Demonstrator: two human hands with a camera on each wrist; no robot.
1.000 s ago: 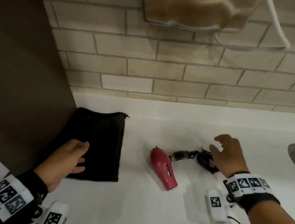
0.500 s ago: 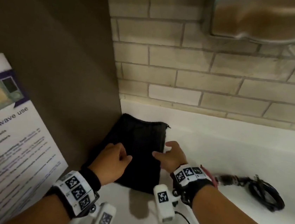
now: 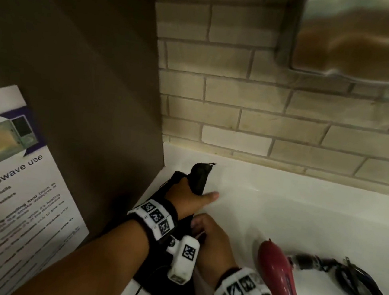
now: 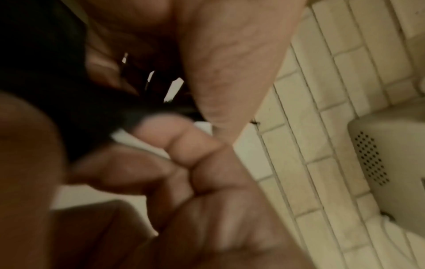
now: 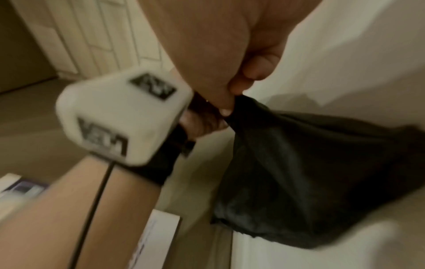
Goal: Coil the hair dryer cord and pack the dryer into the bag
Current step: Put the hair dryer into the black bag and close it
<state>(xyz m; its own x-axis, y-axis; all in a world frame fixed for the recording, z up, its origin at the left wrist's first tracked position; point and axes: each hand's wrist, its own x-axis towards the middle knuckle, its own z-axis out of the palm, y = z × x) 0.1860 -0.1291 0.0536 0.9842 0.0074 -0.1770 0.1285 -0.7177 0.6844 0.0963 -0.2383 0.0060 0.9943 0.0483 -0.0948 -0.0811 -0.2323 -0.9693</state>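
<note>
**Both hands on bag; dryer on bench**

Bag (image 3: pixel 198 179), black cloth, sits at the bench (image 3: pixel 278 212) corner against the brown panel (image 3: pixel 76 73). Left hand (image 3: pixel 183 194) grips its far edge, thumb out. Right hand (image 3: pixel 212 241) pinches the near edge between fingertips (image 5: pixel 224 111). Dryer (image 3: pixel 278 275), red, lies on the bench just right of the right wrist. Cord (image 3: pixel 357 287) lies coiled at its far end.
</note>
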